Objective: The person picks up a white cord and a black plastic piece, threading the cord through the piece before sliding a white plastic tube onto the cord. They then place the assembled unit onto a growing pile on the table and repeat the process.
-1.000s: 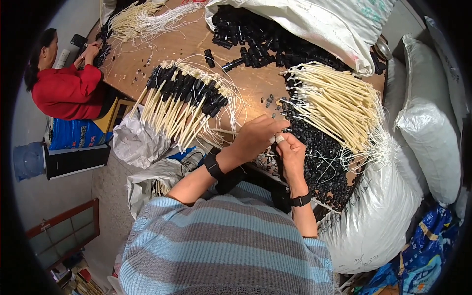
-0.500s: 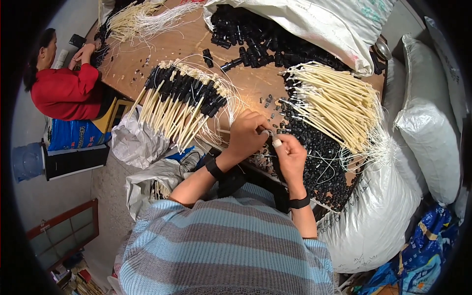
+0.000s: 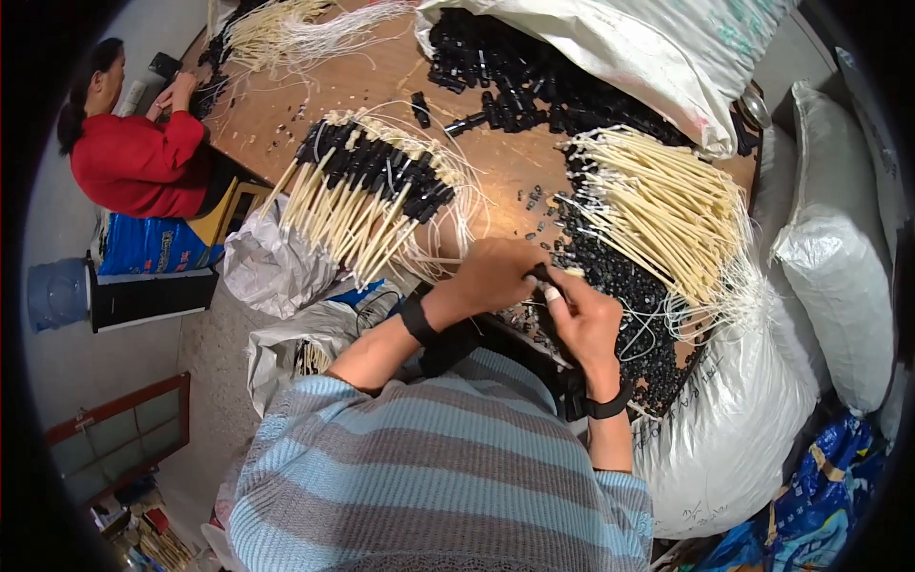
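At the table's near edge, my left hand (image 3: 496, 274) is closed around a cream rod (image 3: 440, 260), whose end sticks out to its left. My right hand (image 3: 585, 316), white tape on its thumb, pinches a small black part (image 3: 540, 274) where the fingertips of both hands meet. Fingers hide most of this part. Left of my hands lies a bundle of cream rods with black sleeves (image 3: 376, 181) and loose white cords. A pile of cream rods without sleeves (image 3: 667, 205) lies to the right, over many small black pieces (image 3: 643, 334).
Black tubular fittings (image 3: 505, 91) spill from a white sack (image 3: 620, 48) at the back. Full white sacks (image 3: 834, 248) stand along the right side. A person in red (image 3: 138, 162) works at the table's far left. White bags (image 3: 276, 253) sit below the left edge.
Both hands have come closer together, and the right hand has shifted slightly right and nearer me. A black part now shows between the fingertips. The whole view has shifted a little.
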Demonstrator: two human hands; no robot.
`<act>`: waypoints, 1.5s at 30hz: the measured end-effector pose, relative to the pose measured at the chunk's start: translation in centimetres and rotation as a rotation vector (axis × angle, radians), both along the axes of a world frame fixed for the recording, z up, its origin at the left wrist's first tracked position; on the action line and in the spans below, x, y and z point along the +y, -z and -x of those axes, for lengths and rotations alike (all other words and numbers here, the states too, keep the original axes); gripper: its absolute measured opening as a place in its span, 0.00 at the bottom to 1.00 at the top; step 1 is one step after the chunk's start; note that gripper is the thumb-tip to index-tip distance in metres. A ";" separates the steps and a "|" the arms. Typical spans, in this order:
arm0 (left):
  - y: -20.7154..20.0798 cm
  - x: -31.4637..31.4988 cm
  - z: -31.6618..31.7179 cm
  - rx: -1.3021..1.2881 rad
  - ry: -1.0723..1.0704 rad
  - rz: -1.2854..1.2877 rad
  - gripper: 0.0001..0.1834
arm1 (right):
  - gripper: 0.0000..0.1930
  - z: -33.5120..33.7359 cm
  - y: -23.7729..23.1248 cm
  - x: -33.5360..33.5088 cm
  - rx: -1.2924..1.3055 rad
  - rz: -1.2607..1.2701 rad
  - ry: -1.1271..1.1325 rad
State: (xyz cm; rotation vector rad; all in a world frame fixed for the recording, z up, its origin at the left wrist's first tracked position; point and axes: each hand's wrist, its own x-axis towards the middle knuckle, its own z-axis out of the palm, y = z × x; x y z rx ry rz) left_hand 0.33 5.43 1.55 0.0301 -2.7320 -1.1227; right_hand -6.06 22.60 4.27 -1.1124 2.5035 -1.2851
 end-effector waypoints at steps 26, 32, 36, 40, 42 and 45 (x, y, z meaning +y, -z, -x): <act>-0.9 -11.1 7.0 0.036 -0.381 0.571 0.17 | 0.07 5.4 1.8 2.8 0.231 -0.185 0.270; 1.3 -11.4 9.2 -0.268 -0.221 0.459 0.12 | 0.08 7.3 1.6 10.8 0.281 -0.489 0.595; 1.8 -8.4 9.0 -0.064 -0.069 0.371 0.13 | 0.06 8.0 1.4 8.6 0.431 -0.386 0.452; 1.3 -6.5 8.0 0.182 -0.051 0.644 0.17 | 0.06 9.0 1.5 7.2 0.494 -0.500 0.339; 3.0 -6.5 8.0 0.166 -0.019 0.470 0.19 | 0.06 8.9 0.8 6.4 0.482 -0.441 0.290; 3.4 -5.9 6.2 0.138 -0.046 0.340 0.16 | 0.05 7.5 -1.1 4.7 0.528 -0.262 0.121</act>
